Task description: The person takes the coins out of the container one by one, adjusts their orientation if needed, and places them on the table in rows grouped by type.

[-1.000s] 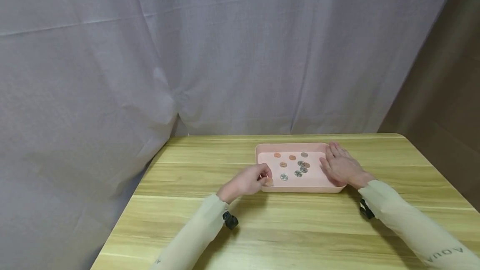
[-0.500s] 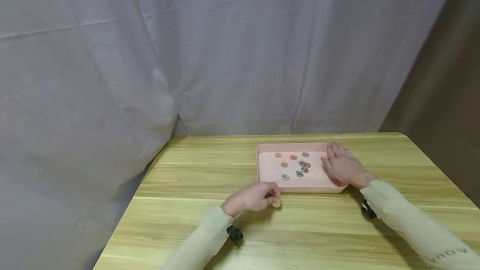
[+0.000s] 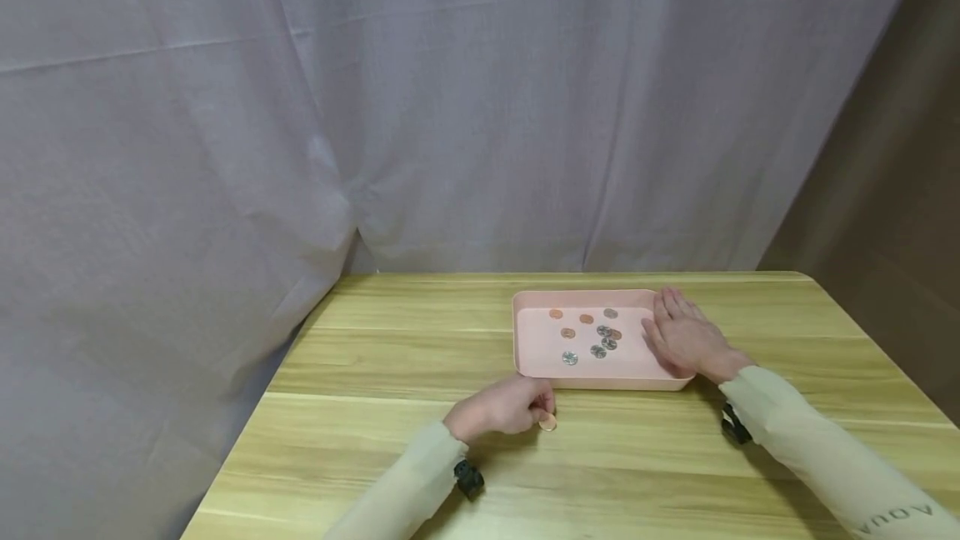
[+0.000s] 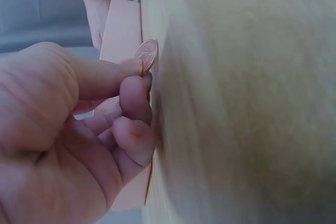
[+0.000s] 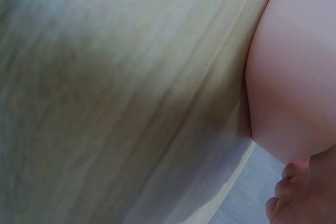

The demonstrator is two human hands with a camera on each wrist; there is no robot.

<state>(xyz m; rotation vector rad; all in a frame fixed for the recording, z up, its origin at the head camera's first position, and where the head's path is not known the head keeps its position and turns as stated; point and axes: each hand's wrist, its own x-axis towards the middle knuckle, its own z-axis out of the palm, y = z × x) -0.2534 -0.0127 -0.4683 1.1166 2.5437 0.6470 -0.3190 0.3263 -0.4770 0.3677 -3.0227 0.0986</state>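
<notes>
My left hand (image 3: 512,405) is just in front of the pink tray (image 3: 611,384), close over the table. Its thumb and fingers pinch a copper coin (image 4: 147,55), which stands on edge against the tabletop in the left wrist view. At the tray's right end, my right hand (image 3: 688,334) rests on the rim with its fingers straight and together. Inside the tray lie several coins, among them a silver coin (image 3: 570,358) near the front and a copper coin (image 3: 556,314) at the back left. A few overlap in the middle. In the right wrist view, the fingers (image 5: 283,188) show beyond the tray's wall.
The wooden table (image 3: 375,340) reaches left, right and in front of the tray. A grey curtain (image 3: 465,107) hangs behind the table's back edge. Dark wrist cameras are strapped on both sleeves.
Holding the copper coin, my left hand has moved from the tray's front left corner out over its front rim and down to the table. The right hand has stayed at the tray's right end.
</notes>
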